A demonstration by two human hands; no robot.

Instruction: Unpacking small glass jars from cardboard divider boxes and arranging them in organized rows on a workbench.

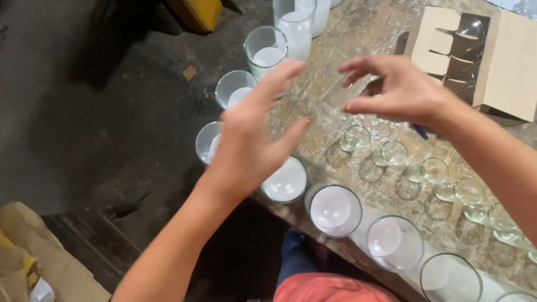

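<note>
Head view: right hand [400,92] pinching blurred small glass [341,95], left hand [251,140] spread, empty.

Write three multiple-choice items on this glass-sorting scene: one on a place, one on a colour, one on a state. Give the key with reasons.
1. Where does the row of small clear glasses stand?
A. on the floor
B. on the worktable, behind the row of big tumblers
C. inside the cardboard box

2. What colour is the filling in the big tumblers?
A. white
B. red
C. green

3. What is the right hand doing?
A. resting flat on the table
B. holding a tilted small glass in its fingers
C. gripping a big tumbler

Key: 1 B, the small glasses run along the tabletop past the tumblers; 2 A, their insides look white; 3 B, the clear glass sits tilted between its fingers, the left hand open beside it.
</note>
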